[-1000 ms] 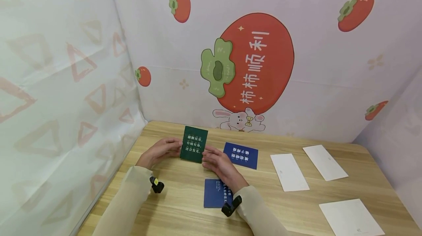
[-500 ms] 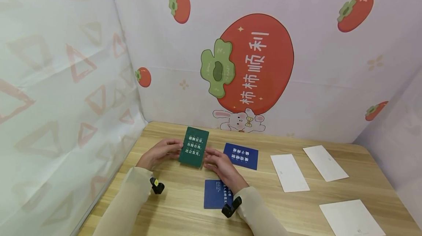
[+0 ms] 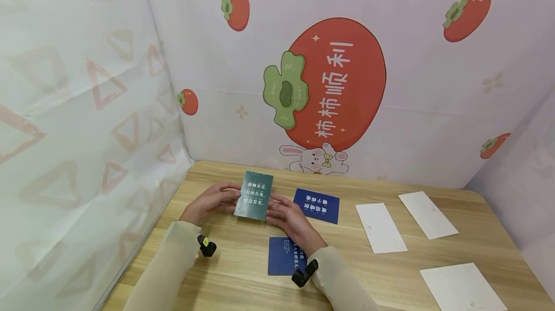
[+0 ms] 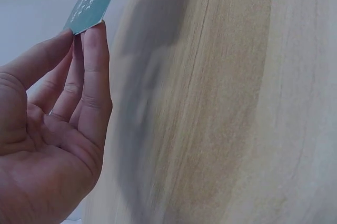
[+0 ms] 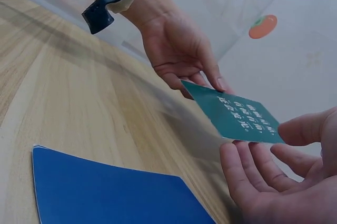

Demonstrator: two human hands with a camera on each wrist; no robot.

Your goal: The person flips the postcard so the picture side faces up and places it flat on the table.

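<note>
A green card (image 3: 253, 195) with white lettering is held tilted above the wooden table, its printed face toward me. My left hand (image 3: 213, 201) pinches its left edge, and the left wrist view shows the thumb and fingers meeting at the corner of the card (image 4: 95, 3). On the opposite edge, my right hand (image 3: 294, 219) holds the card between thumb and fingers; in the right wrist view the fingers (image 5: 258, 166) lie beneath it. Under my right wrist is a blue card (image 3: 279, 255), partly hidden by that hand. Another blue card (image 3: 316, 205) lies just beyond the right hand.
Three white cards lie on the right of the table: a near one (image 3: 463, 286), a middle one (image 3: 381, 228) and a far one (image 3: 428, 214). A printed cloth backdrop (image 3: 217, 132) rises behind the table (image 3: 234, 263), with another patterned cloth (image 3: 86, 156) along the left.
The green card has come slightly nearer and tilted back, so its face now catches light and looks paler. Both hands have stayed almost in place.
</note>
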